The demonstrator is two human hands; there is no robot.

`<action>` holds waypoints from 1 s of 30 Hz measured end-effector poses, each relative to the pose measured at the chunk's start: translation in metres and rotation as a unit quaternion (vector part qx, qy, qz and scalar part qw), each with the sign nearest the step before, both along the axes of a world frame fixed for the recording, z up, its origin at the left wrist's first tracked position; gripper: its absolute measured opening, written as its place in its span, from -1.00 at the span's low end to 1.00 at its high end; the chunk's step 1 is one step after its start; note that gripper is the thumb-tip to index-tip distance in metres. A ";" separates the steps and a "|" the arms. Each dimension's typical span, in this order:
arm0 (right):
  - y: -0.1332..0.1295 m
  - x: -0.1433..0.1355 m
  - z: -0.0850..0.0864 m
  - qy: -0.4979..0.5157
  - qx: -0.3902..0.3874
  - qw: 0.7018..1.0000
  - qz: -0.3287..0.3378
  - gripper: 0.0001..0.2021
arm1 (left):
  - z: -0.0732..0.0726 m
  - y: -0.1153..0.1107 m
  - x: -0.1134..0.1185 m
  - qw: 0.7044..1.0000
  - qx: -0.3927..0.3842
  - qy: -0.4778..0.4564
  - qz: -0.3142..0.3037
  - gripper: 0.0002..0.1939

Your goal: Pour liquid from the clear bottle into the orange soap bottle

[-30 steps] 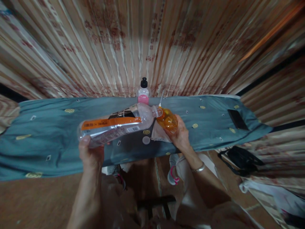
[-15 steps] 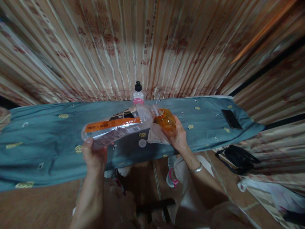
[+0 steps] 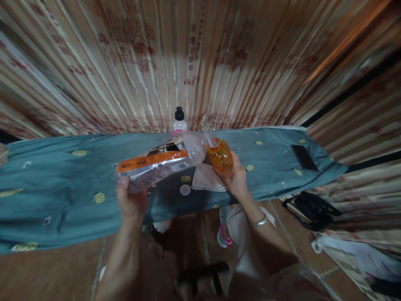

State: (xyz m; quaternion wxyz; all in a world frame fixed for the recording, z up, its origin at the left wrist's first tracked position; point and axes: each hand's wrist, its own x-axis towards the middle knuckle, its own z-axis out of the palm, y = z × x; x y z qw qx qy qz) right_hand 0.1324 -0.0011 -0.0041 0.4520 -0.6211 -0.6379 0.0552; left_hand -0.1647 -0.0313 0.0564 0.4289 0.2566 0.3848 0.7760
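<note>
My left hand (image 3: pixel 131 200) is closed round the base end of a large clear plastic bottle (image 3: pixel 156 165) with an orange and silver label. The bottle lies tilted on its side in the air, its neck pointing right. My right hand (image 3: pixel 236 177) grips a small amber bottle (image 3: pixel 221 155) from below and the right. The two bottle mouths meet or nearly meet; whether they touch or liquid passes, I cannot tell. Below them, a whitish cloth (image 3: pixel 207 179) and a round, pale cap (image 3: pixel 185 190) rest on the table.
A clear bottle with a black top (image 3: pixel 179 119) stands at the back edge of the table, against the pleated curtain (image 3: pixel 175 54). A teal patterned cloth (image 3: pixel 72 179) covers the table. At the right lies a dark phone (image 3: pixel 303 157). A black bag (image 3: pixel 313 208) is on the floor.
The large bottle and my left hand have moved slightly right and up. The amber bottle has turned a little, its rim now facing up more. Both bottles stay held.
</note>
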 end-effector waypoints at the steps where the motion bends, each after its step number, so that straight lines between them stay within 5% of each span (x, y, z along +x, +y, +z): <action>1: 0.001 0.000 0.001 0.003 -0.002 1.000 0.001 -0.14 | 0.000 0.001 0.002 1.000 -0.002 0.002 -0.002 -0.64; 11: -0.004 0.012 0.002 0.002 -0.021 1.000 0.017 0.14 | -0.001 0.010 0.015 1.000 -0.012 -0.015 -0.018 -0.58; 17: -0.003 0.019 0.003 -0.013 -0.031 0.998 0.058 -0.12 | -0.001 0.010 0.018 1.000 -0.017 -0.010 -0.014 -0.57; 23: -0.005 0.014 -0.003 0.036 -0.080 0.995 0.052 -0.07 | -0.001 0.007 0.015 0.999 -0.032 0.000 -0.009 -0.66; 30: -0.005 0.009 -0.019 0.045 -0.038 0.998 0.029 -0.13 | 0.004 0.004 0.013 1.000 -0.025 0.016 0.004 -0.70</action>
